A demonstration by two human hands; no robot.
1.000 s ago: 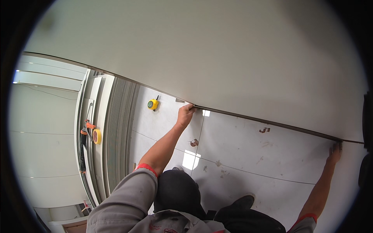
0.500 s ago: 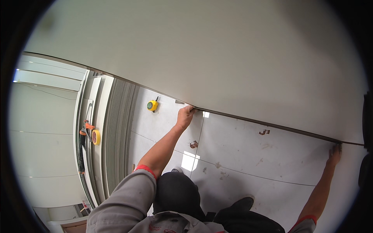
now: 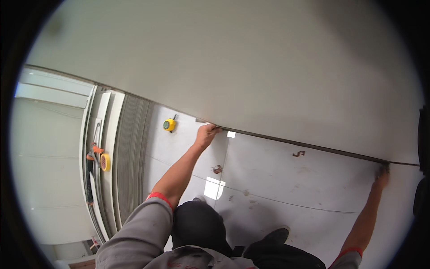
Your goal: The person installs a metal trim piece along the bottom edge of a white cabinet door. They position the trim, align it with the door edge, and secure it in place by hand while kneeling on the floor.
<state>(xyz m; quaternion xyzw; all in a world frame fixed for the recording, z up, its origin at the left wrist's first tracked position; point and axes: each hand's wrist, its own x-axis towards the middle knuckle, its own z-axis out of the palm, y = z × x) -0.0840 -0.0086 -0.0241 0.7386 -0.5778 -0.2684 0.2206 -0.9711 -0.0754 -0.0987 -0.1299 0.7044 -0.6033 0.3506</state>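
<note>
A wide pale grey panel (image 3: 233, 62) fills the upper part of the view. Its dark lower edge (image 3: 286, 143) slants down to the right. My left hand (image 3: 206, 135) is closed on this edge near the middle, some of its fingers hidden behind the panel. Far to the right, my right hand (image 3: 381, 176) reaches up to the same edge, close to where it meets an adjoining pale surface (image 3: 403, 193). The right fingers are dark and smeared, so their grip cannot be made out. Both forearms stretch out from grey sleeves with red cuffs.
Left of my left arm stands a stack of long grey panels (image 3: 132, 157). Beside it are an orange-and-black caulking gun (image 3: 91, 172) and a yellow tape roll (image 3: 105, 162). A yellow tape measure (image 3: 169, 125) lies on the light tiled floor (image 3: 268, 179), which has brown marks.
The floor, tools and stack have shifted slightly left in view. Both hands sit a little further left, still at the panel's edge, and the right fingers are more blurred.
</note>
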